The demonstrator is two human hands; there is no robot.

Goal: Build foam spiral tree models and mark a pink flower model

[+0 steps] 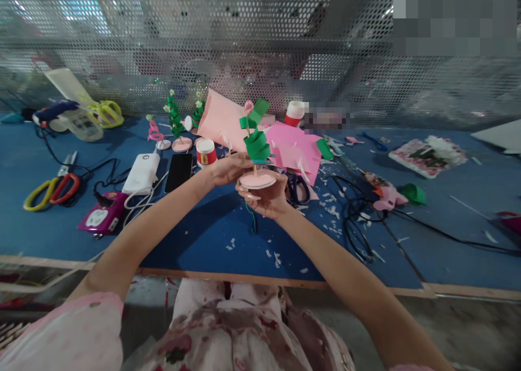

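Paper tree (256, 146) held upright above the front half of a blue worktable (195, 246), at the middle of the view. A green paper spiral winds around a thin wooden stick (255, 170) with a pink bud at its tip, and the stick stands on a round pink base (258, 179) with a pale edge. The right hand (266, 196) grasps this base, its fingers curled beneath the disc and its thumb side along the right rim. The left hand (233, 167) extends its bent fingers to the foot of the spiral, beside the stick; whether they pinch it tightly cannot be told. Directly behind lie a peach paper sheet (223, 120) and a bright pink paper sheet (305, 151), with a green paper strip (324, 148) at the latter's right edge and dark-handled scissors (299, 189) just beside the right hand. To the left, a red-and-white jar (206, 154) stands near a black smartphone (179, 173), a white power bank (141, 173) and a purple device (102, 215); scissors with yellow and red handles (57, 185) lie farther left. Behind the smartphone stand a green spiral tree (174, 119) and a smaller pink spiral (154, 130). To the right, white paper scraps (332, 211) are scattered near a coiled black cable (352, 227).
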